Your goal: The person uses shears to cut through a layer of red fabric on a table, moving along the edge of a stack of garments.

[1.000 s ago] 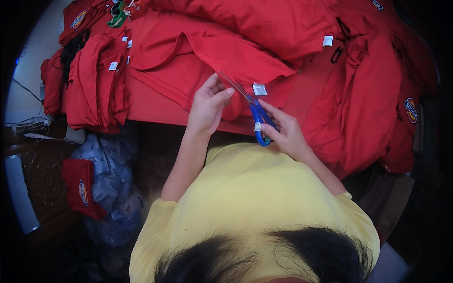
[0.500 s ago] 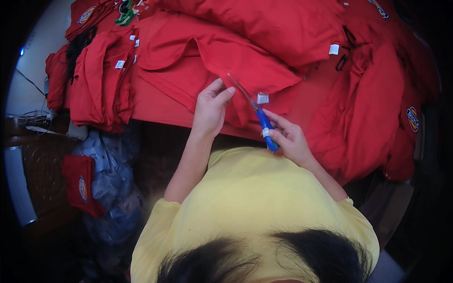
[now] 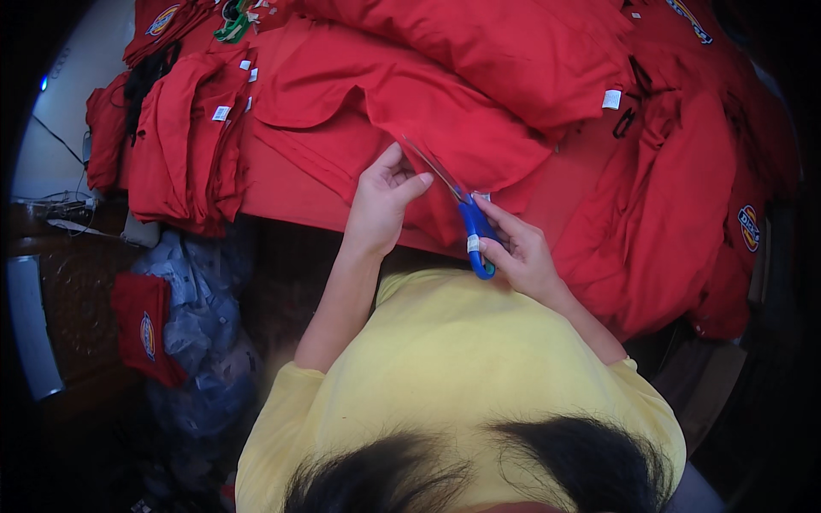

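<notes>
My right hand point(image 3: 523, 256) grips a pair of scissors point(image 3: 475, 235) by its blue handles. The narrow metal blades point up and left over red cloth, their tip close to my left fingers. My left hand point(image 3: 382, 201) is closed at an edge of a red garment point(image 3: 436, 128), thumb and fingers bent in; the exact spot they pinch is partly hidden. The garment lies in loose folds in front of me, with part of it hanging by the table's near edge. A small white label shows just behind my right fingertips.
Stacked red garments point(image 3: 184, 145) with white tags stand at the left. A large red heap point(image 3: 667, 214) spreads over the right side, and another red bundle point(image 3: 479, 51) lies at the back. Below left hang clear plastic bags point(image 3: 205, 325) beside a folded red piece point(image 3: 144, 329).
The scissors have turned more upright and shifted slightly left, their handles moving lower. The white label beside the blades is now mostly covered by my right hand. My left hand has barely moved.
</notes>
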`<state>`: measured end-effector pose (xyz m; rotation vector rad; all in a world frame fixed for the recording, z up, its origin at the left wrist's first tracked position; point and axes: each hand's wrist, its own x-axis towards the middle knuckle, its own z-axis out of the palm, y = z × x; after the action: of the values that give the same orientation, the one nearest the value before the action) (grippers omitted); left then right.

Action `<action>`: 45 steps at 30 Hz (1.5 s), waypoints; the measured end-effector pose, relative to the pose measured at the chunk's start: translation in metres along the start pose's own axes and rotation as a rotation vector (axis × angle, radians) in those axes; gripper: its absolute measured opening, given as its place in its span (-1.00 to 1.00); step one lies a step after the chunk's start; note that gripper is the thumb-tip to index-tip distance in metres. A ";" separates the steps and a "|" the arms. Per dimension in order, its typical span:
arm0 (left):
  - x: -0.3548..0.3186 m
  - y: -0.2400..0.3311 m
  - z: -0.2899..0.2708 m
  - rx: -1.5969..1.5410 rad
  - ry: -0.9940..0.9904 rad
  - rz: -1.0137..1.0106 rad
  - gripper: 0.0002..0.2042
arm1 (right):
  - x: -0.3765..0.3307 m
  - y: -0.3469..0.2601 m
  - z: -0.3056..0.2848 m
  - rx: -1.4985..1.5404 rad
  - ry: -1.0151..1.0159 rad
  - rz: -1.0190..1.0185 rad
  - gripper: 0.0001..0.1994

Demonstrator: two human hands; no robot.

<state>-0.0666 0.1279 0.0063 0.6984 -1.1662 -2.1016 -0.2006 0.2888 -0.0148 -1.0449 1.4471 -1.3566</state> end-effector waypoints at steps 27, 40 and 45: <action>-0.008 0.008 -0.016 -0.033 0.129 0.120 -0.58 | 0.020 -0.013 -0.004 0.029 -0.157 0.098 -0.52; -0.015 0.010 -0.015 0.006 0.148 0.112 -0.55 | 0.028 -0.023 0.005 -0.338 -0.104 -0.120 -0.46; -0.016 0.009 -0.010 0.058 0.165 0.124 -0.56 | 0.030 -0.025 0.005 -0.370 -0.109 -0.118 -0.45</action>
<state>-0.0463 0.1304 0.0121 0.7901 -1.1525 -1.8767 -0.2036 0.2571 0.0082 -1.4374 1.6109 -1.1148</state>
